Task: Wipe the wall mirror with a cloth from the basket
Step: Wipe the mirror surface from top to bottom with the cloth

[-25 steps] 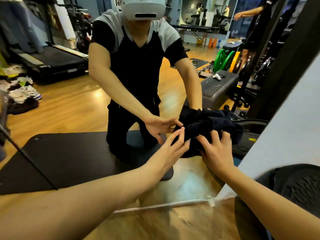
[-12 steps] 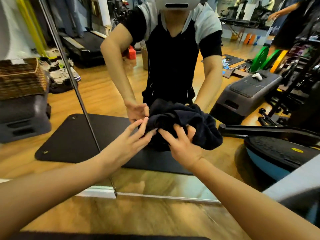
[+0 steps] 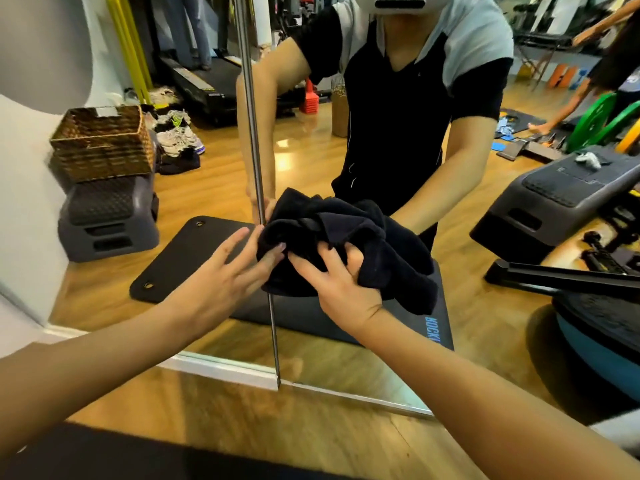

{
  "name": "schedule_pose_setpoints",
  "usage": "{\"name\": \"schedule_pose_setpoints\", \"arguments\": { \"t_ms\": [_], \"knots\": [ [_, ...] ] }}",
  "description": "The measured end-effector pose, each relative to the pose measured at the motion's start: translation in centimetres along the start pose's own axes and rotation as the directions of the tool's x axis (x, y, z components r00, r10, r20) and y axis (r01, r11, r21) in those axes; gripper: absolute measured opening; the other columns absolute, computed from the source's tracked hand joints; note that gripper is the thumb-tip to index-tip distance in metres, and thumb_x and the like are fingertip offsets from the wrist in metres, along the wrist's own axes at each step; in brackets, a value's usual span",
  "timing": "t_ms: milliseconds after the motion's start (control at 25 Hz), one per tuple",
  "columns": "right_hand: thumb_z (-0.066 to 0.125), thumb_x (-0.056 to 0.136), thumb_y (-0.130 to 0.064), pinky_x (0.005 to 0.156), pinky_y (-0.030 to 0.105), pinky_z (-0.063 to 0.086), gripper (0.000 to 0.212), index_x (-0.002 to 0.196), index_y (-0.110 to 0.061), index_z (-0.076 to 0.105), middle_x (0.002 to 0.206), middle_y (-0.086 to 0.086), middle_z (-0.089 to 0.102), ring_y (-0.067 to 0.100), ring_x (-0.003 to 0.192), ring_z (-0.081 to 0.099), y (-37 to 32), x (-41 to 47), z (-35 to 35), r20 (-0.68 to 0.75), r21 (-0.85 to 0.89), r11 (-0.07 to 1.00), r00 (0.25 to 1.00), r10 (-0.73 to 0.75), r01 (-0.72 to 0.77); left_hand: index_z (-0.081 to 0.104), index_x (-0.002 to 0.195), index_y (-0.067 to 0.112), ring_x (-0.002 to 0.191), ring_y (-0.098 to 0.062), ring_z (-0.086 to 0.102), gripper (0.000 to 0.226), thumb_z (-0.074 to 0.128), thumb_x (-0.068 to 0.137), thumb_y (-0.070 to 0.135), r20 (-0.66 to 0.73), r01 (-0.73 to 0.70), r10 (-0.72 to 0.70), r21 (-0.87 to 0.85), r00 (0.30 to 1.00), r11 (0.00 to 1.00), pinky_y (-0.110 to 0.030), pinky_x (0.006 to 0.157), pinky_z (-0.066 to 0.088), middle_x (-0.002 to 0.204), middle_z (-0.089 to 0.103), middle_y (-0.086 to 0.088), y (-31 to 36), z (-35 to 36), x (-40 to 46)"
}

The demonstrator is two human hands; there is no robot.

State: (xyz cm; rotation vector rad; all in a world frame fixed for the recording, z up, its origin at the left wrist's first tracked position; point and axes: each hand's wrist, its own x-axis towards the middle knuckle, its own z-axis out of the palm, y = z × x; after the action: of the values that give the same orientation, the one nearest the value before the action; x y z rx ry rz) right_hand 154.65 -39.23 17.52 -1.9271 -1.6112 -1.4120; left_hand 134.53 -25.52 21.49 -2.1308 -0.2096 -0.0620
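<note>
Item: bunched dark navy terry cloth (image 3: 346,244), against the wall mirror (image 3: 311,140) low at its vertical seam, gripped in my right hand (image 3: 341,285), left hand (image 3: 228,271) flat-fingered touching it; risk: loose folds slipping free, smearing.

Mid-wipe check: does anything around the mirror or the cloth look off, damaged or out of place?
Nothing looks damaged. The dark cloth is bunched up against the mirror, not folded flat; the right hand grips it while the left hand touches its edge with straight fingers. The reflection shows loose shoes piled beside the wicker basket.
</note>
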Motion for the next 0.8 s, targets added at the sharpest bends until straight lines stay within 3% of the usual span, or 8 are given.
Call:
{"name": "schedule_pose_setpoints", "arguments": {
  "t_ms": [160,320,400,480,600,720,800],
  "knots": [
    [0.04,0.1,-0.009,0.095,0.045,0.053,0.056,0.142,-0.043,0.056,0.134,0.009,0.046,0.036,0.112,0.043,-0.3,0.2,-0.1,-0.001,-0.048,0.995,0.996,-0.084,0.084,-0.014,0.153,-0.007,0.146,-0.058,-0.009,0.073,0.02,0.092,0.014,-0.148,0.031,-0.055,-0.157,0.987,0.987,-0.065,0.119,-0.013,0.157,-0.026,-0.035,1.6,2.2,-0.3],
    [0.041,0.101,-0.007,0.087,0.043,0.057,0.056,0.147,-0.037,0.052,0.132,0.011,0.048,0.033,0.104,0.052,-0.8,-1.1,0.6,-0.006,-0.029,0.988,0.989,-0.15,0.15,0.027,0.149,-0.009,0.145,-0.058,-0.012,0.067,0.042,0.088,0.014,-0.235,0.065,-0.126,-0.252,0.964,0.966,-0.063,0.123,-0.004,0.159,0.014,-0.033,5.3,3.9,-0.2],
    [0.045,0.1,-0.007,0.083,0.042,0.057,0.055,0.148,-0.035,0.052,0.132,0.012,0.05,0.032,0.099,0.059,-1.9,-3.2,1.8,0.026,-0.029,0.983,0.984,-0.178,0.179,0.038,0.146,-0.009,0.146,-0.057,-0.007,0.063,0.042,0.087,0.013,-0.221,0.055,-0.125,-0.302,0.967,0.952,-0.063,0.123,-0.004,0.157,0.022,-0.031,7.4,4.9,-0.8],
    [0.053,0.099,-0.01,0.081,0.042,0.057,0.054,0.147,-0.036,0.053,0.133,0.012,0.052,0.03,0.098,0.061,-3.1,-5.6,3.3,0.042,-0.009,0.984,0.984,-0.175,0.176,0.037,0.147,-0.009,0.147,-0.058,0.002,0.064,0.041,0.086,0.011,-0.201,0.071,-0.148,-0.348,0.968,0.935,-0.062,0.123,-0.004,0.158,0.022,-0.031,9.8,5.8,-1.2],
    [0.049,0.102,-0.011,0.08,0.042,0.058,0.052,0.146,-0.037,0.054,0.14,0.012,0.047,0.031,0.103,0.056,-4.4,-8.5,5.1,0.044,0.063,0.99,0.991,-0.129,0.126,0.03,0.148,-0.008,0.146,-0.059,0.012,0.063,0.044,0.088,0.004,-0.194,0.097,-0.189,-0.406,0.963,0.909,-0.062,0.123,-0.002,0.158,0.021,-0.031,13.3,7.1,-1.5],
    [0.054,0.099,-0.011,0.081,0.043,0.06,0.055,0.147,-0.036,0.05,0.143,0.014,0.043,0.032,0.106,0.054,-5.5,-12.4,6.8,0.105,0.07,0.987,0.983,-0.151,0.144,0.039,0.145,-0.011,0.145,-0.059,0.019,0.056,0.038,0.09,0.002,-0.159,0.087,-0.173,-0.441,0.972,0.893,-0.063,0.122,0.003,0.156,0.024,-0.031,16.8,8.3,-1.8],
    [0.06,0.094,-0.014,0.084,0.043,0.061,0.061,0.148,-0.035,0.044,0.145,0.014,0.039,0.031,0.11,0.05,-6.2,-14.7,7.6,0.133,0.072,0.984,0.977,-0.169,0.161,0.044,0.143,-0.011,0.145,-0.06,0.018,0.059,0.048,0.087,0.006,-0.116,0.081,-0.148,-0.45,0.982,0.889,-0.064,0.121,0.005,0.155,0.025,-0.031,18.9,8.9,-2.0]
  ]
}}
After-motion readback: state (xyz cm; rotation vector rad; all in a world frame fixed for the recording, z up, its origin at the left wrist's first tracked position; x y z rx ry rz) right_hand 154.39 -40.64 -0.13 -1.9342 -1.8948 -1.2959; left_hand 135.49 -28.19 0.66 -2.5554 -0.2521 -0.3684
